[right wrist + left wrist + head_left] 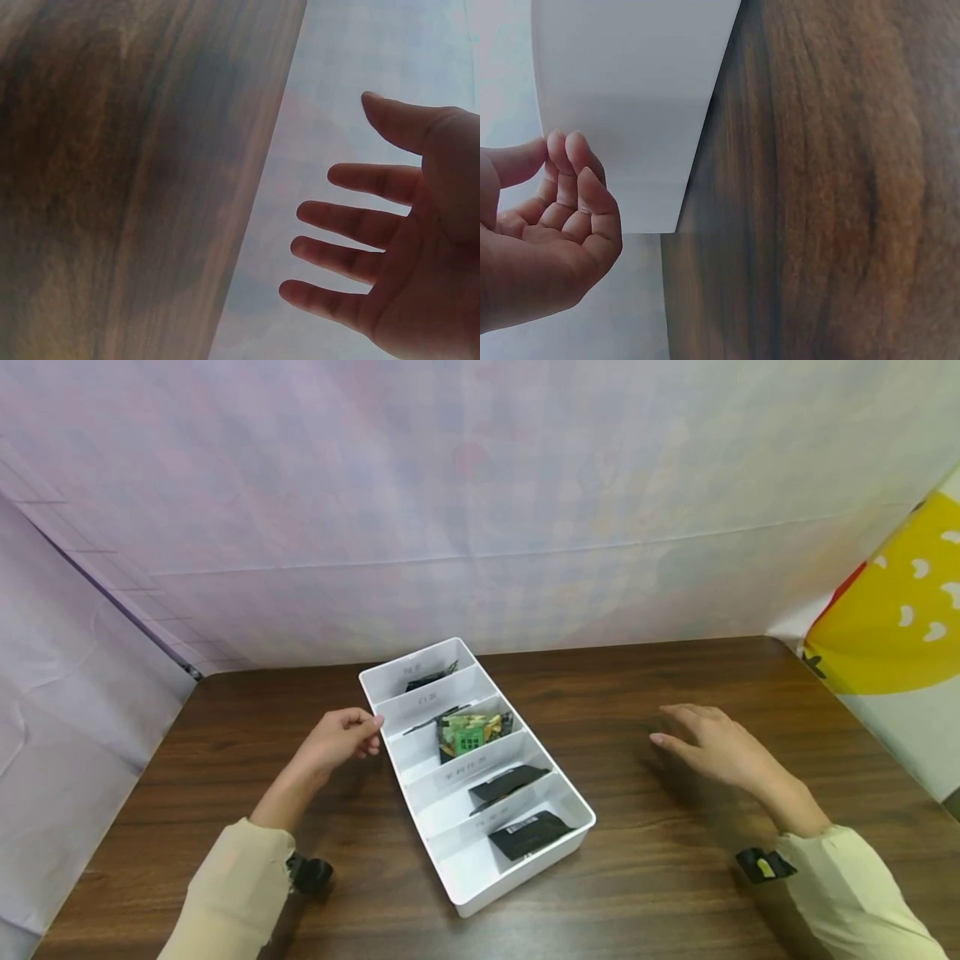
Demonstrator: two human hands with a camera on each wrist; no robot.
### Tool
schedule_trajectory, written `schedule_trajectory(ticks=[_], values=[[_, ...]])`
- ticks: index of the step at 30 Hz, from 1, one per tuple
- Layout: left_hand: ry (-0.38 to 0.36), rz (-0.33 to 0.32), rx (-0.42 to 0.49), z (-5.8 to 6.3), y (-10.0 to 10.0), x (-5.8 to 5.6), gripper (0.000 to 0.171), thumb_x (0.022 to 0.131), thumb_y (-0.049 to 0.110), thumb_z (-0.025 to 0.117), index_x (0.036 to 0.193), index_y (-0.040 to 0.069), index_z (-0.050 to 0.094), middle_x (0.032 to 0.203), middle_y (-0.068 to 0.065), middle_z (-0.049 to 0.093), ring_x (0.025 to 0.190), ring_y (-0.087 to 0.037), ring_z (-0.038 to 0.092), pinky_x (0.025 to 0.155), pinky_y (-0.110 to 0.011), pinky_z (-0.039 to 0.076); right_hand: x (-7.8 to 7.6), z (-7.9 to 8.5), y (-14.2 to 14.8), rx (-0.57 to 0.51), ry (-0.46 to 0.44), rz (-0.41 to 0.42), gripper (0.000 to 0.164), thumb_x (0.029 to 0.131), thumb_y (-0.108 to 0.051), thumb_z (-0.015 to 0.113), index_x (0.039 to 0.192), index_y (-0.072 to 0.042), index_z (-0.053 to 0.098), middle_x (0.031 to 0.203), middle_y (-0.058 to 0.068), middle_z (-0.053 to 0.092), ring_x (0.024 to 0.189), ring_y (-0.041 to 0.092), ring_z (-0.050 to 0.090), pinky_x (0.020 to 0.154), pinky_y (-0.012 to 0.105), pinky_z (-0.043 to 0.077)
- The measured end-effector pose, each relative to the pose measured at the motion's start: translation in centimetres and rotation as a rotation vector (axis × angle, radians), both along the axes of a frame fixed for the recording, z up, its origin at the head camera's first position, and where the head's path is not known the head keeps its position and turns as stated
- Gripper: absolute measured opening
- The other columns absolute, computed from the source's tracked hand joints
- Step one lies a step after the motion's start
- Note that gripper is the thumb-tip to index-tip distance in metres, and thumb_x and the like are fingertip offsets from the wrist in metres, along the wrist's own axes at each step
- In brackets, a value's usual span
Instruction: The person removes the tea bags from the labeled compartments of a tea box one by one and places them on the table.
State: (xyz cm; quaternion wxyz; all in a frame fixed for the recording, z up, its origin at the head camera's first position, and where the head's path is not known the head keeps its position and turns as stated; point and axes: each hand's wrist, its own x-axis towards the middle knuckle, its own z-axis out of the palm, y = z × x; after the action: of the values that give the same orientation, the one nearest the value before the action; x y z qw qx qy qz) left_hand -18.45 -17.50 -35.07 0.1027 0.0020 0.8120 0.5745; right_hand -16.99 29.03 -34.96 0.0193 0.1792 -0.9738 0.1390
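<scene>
A white five-compartment tray (525, 872) of small packets (469, 737) lies slantwise on brown wood (637, 685).

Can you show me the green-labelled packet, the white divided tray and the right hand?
Green-labelled packet (470, 737): head view, on its green label.
White divided tray (525, 871): head view, on its near end wall.
Right hand (716, 746): head view, on its back.

There's your left hand (343, 740) pinching the long side of the white tray (523, 870), dark packets (529, 835) inside, a green packet (471, 735) in the middle compartment; your right hand (716, 747) hovers over the brown table (622, 868), well apart.
</scene>
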Motion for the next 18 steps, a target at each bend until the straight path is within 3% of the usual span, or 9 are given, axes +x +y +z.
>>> schedule_trajectory(ticks=[9,18], values=[[-0.012,0.006,0.026,-0.1,0.1,0.1,0.020,0.094,0.010,0.051,0.087,-0.008,0.053,0.064,0.000,0.054,0.061,-0.009,0.055,0.061,-0.028,0.047,-0.4,0.0,-0.1,-0.081,-0.002,0.071,0.046,0.091,-0.022,0.057,0.121,0.012,0.047,0.117,0.031,0.052,0.107,0.048,0.047,0.088,0.058,0.036],[-0.020,0.011,0.032,0.1,0.2,0.1,0.020,0.094,0.011,0.051,0.087,-0.009,0.053,0.064,0.000,0.055,0.061,-0.008,0.055,0.061,-0.028,0.047,-0.9,1.8,-1.4,-0.189,-0.017,0.117,0.034,0.089,-0.015,0.060,0.118,0.002,0.055,0.110,0.023,0.060,0.100,0.039,0.056,0.080,0.051,0.044]])
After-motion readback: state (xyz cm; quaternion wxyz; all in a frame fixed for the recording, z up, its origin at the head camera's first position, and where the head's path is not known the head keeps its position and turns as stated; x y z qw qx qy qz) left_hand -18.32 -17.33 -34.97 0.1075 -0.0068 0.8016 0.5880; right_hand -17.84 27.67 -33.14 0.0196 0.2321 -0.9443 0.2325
